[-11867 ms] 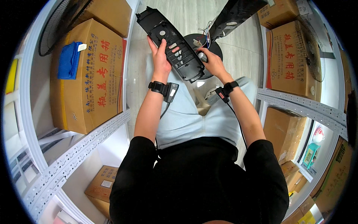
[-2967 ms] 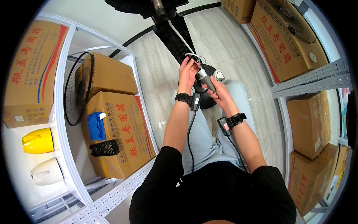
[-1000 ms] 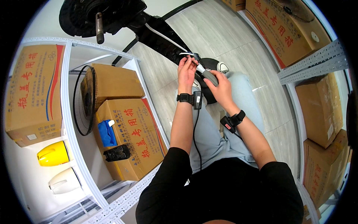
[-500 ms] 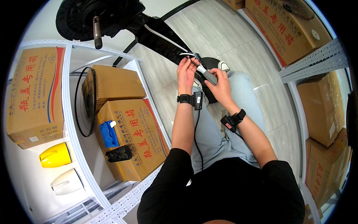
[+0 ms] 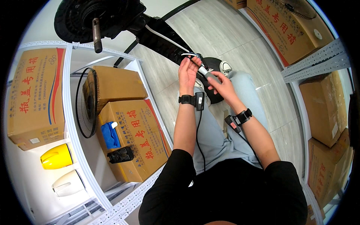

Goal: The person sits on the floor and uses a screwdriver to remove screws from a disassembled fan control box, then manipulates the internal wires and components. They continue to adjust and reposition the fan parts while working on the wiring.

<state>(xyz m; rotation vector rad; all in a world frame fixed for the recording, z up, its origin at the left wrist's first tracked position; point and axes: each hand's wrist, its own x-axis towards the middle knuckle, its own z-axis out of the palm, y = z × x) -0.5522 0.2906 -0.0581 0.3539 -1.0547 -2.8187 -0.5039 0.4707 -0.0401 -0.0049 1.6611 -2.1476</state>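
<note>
My right hand [image 5: 222, 87] is closed round the grey handle of a screwdriver-like tool [image 5: 210, 76] with a white collar. The tool's thin dark shaft slants up and left across the fingers of my left hand [image 5: 188, 73]. That hand is palm up with its fingers curled; what they grip by the shaft is too small to make out. Just beyond my fingertips is a small dark part [image 5: 197, 55] of a black fan stand [image 5: 162, 42], with a white cable [image 5: 168, 37] running along it. Upper left is the fan's black motor [image 5: 95, 17] with a bare metal shaft [image 5: 97, 35].
To the left, a white shelf rack [image 5: 80, 150] holds cardboard boxes [image 5: 135, 138], a black fan grille [image 5: 86, 103], a blue cloth [image 5: 110, 135], and yellow [image 5: 57, 156] and white [image 5: 68, 183] rounded housings. More boxes [image 5: 323, 107] stand on the right-hand rack [image 5: 315, 60]. A black round base [image 5: 213, 95] lies between my legs.
My right hand has shifted slightly, its fingers settling differently along the grey handle, and its wrist has turned a little. My left hand stays almost in place.
</note>
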